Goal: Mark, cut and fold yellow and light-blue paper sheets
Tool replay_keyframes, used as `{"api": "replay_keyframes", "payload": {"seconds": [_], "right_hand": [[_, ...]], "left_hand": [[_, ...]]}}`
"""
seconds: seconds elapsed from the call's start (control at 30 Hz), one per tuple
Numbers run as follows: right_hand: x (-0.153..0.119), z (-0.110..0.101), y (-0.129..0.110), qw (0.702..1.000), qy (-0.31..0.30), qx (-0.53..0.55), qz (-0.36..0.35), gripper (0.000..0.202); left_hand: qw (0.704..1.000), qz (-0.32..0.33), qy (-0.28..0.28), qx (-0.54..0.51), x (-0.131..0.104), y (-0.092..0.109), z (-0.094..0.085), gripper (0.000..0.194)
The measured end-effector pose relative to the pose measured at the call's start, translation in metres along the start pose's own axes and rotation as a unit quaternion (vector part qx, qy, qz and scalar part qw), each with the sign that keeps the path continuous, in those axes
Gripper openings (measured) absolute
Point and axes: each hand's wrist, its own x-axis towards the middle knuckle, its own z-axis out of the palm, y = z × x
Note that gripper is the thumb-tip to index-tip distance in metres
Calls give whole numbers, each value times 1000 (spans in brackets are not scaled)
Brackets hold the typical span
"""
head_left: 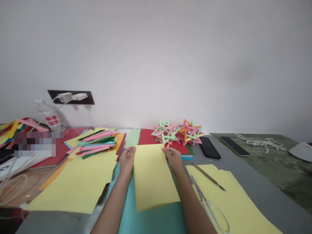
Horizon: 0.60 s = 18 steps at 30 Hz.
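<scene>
A yellow sheet of paper (154, 177) lies over a teal surface (151, 222) in the middle. My left hand (127, 158) pinches its far left corner, and my right hand (172, 156) pinches the far right corner. Along the near edge of the sheet a second layer shows slightly. To the right, white-handled scissors (209, 208) and a slim craft knife (208, 176) rest on more yellow paper (243, 208). Another yellow sheet (75, 185) is spread out on the left.
Folded paper stars (167, 132) stand behind the hands. Colored paper strips (98, 141) are piled at the back left, near a plastic bottle (51, 117). Two phones (209, 148) and white cables (264, 142) lie at the right.
</scene>
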Motion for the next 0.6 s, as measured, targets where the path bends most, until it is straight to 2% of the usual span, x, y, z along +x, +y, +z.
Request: {"api": "replay_keyframes", "payload": {"seconds": [0.33, 0.6], "right_hand": [[1, -1, -1, 1000, 13, 18, 3, 34], [-4, 1, -5, 999, -35, 22, 32, 43]], "left_hand": [[1000, -2, -7, 24, -7, 6, 0, 23], [999, -10, -30, 24, -8, 6, 0, 33]]}}
